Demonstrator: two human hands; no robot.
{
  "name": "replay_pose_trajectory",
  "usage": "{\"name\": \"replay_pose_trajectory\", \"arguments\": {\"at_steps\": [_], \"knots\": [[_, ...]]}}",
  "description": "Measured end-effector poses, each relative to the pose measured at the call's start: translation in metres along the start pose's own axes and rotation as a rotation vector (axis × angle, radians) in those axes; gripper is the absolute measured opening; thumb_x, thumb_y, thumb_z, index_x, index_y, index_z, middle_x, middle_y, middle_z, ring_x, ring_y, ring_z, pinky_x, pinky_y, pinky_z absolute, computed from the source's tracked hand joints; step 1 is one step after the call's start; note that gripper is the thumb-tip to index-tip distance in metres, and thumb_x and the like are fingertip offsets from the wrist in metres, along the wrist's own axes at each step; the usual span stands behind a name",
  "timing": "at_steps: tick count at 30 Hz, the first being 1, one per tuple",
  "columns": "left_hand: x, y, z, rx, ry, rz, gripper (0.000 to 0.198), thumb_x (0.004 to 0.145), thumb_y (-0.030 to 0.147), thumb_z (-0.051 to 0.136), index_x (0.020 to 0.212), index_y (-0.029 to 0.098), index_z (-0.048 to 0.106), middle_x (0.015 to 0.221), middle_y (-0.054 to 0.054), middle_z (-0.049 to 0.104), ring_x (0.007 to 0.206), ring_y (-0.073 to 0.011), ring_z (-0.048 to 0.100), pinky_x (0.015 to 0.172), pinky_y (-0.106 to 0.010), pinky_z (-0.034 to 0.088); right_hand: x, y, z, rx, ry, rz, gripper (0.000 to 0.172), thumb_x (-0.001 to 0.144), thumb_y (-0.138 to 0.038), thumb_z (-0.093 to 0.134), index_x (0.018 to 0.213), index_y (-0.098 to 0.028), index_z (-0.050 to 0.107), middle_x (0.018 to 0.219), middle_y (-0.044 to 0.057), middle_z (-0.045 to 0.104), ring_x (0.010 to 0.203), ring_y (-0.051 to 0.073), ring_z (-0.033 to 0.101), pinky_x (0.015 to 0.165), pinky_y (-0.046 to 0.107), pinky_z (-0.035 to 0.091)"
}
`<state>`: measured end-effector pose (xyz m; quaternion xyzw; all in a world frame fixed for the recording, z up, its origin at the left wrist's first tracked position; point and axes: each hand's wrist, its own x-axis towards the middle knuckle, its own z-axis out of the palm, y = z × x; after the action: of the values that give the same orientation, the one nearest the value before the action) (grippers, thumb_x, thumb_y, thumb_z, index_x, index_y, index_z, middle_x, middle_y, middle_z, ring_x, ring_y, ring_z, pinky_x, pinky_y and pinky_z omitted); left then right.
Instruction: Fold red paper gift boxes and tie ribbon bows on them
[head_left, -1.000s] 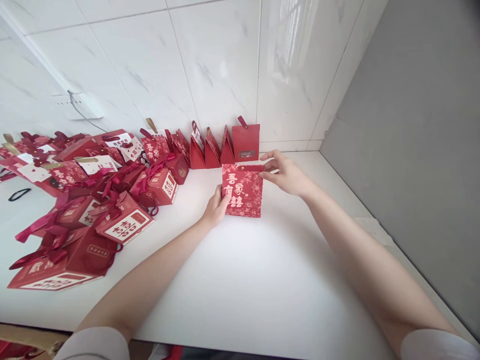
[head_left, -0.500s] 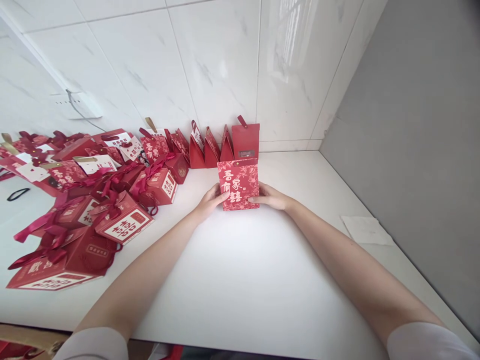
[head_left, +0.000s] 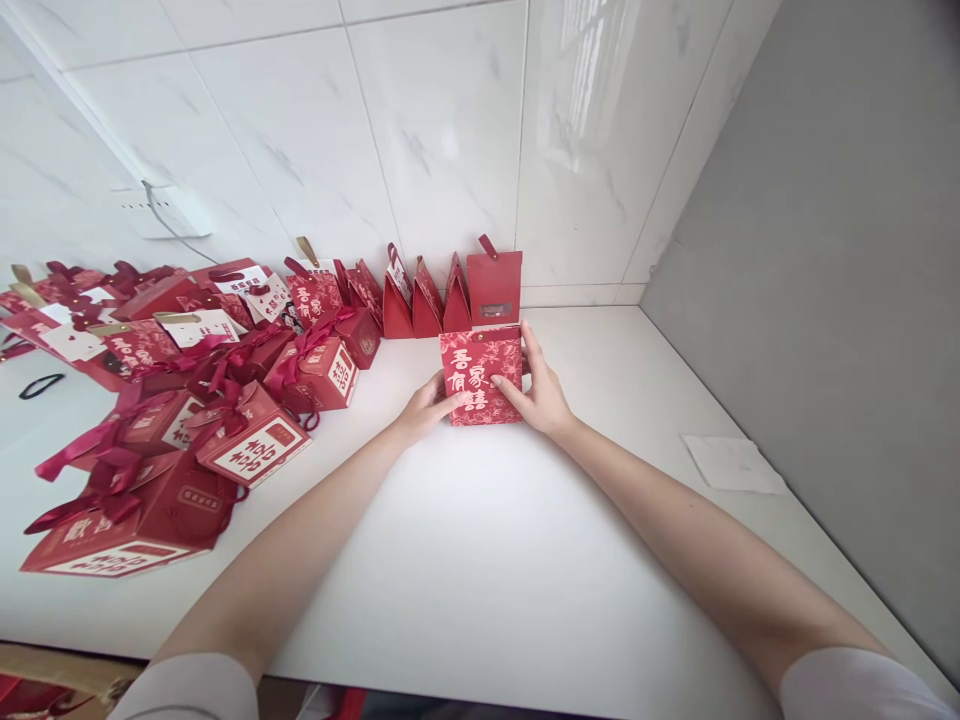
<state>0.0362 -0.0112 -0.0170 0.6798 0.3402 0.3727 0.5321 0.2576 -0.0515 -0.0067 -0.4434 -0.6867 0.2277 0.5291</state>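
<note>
A red gift box (head_left: 480, 350) with a floral print and pale characters stands upright on the white table, its front facing me. My left hand (head_left: 429, 408) grips its lower left side, thumb across the front and fingers hidden behind. On the right side, my right hand (head_left: 546, 390) holds it too, with the thumb on the front panel and the fingers along the right edge. Just behind it, against the wall, stands a plain red gift box (head_left: 495, 275) with a strap on top. What lies behind the held box is hidden.
Several tent-shaped red boxes (head_left: 429, 300) stand in a row along the tiled wall. To the left are several ribbon-tied boxes (head_left: 251, 440) in a cluster. A white tissue (head_left: 733, 463) lies at right beside the grey partition (head_left: 825, 300). A black loop (head_left: 41, 385) lies far left.
My right hand has slid up the box's right side, its fingers now along the edge and its thumb higher on the front. The left hand keeps its hold. The view has shifted slightly.
</note>
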Motion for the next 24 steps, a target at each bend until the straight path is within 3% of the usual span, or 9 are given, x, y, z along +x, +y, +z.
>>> {"name": "replay_pose_trajectory", "arguments": {"at_steps": [4, 10, 16, 21, 24], "knots": [[0.001, 0.000, 0.000, 0.001, -0.003, 0.008, 0.058, 0.082, 0.040, 0.067, 0.132, 0.019, 0.048, 0.138, -0.011, 0.055, 0.127, -0.0289, 0.053, 0.108, -0.046, 0.042, 0.001, 0.001, -0.002, -0.022, -0.020, 0.025, 0.089, 0.087, -0.058, 0.054, 0.154, -0.030, 0.003, 0.130, 0.010, 0.059, 0.102, 0.028, 0.063, 0.084, 0.040, 0.054], [0.001, -0.001, 0.000, 0.008, 0.007, 0.010, 0.057, 0.083, 0.043, 0.065, 0.132, 0.019, 0.049, 0.140, -0.011, 0.054, 0.128, -0.0293, 0.051, 0.108, -0.045, 0.042, 0.004, 0.000, -0.003, -0.015, -0.021, 0.023, 0.088, 0.087, -0.059, 0.053, 0.154, -0.030, 0.005, 0.130, 0.008, 0.059, 0.105, 0.028, 0.063, 0.091, 0.040, 0.053], [0.000, 0.001, 0.002, 0.062, 0.058, 0.015, 0.052, 0.092, 0.051, 0.049, 0.134, 0.020, 0.050, 0.142, -0.008, 0.053, 0.131, -0.0245, 0.048, 0.112, -0.038, 0.038, 0.005, 0.010, -0.001, 0.103, -0.044, 0.091, 0.092, 0.084, -0.058, 0.060, 0.154, -0.029, 0.007, 0.128, 0.008, 0.061, 0.109, 0.027, 0.062, 0.096, 0.043, 0.051], [0.002, 0.003, 0.004, 0.097, 0.148, 0.002, 0.054, 0.092, 0.055, 0.045, 0.133, 0.019, 0.051, 0.137, -0.007, 0.057, 0.129, -0.0233, 0.051, 0.111, -0.036, 0.038, 0.009, 0.024, -0.002, 0.397, -0.403, 0.217, 0.076, 0.076, -0.052, 0.073, 0.139, -0.022, 0.042, 0.137, 0.010, 0.055, 0.122, 0.028, 0.055, 0.106, 0.045, 0.044], [0.002, 0.004, 0.005, 0.148, 0.185, 0.013, 0.056, 0.094, 0.057, 0.038, 0.132, 0.018, 0.052, 0.136, -0.008, 0.058, 0.129, -0.0233, 0.051, 0.112, -0.036, 0.038, 0.012, 0.027, -0.006, 0.509, -0.512, 0.186, 0.072, 0.075, -0.047, 0.076, 0.135, -0.022, 0.046, 0.141, 0.010, 0.052, 0.125, 0.028, 0.053, 0.111, 0.047, 0.039]]}}
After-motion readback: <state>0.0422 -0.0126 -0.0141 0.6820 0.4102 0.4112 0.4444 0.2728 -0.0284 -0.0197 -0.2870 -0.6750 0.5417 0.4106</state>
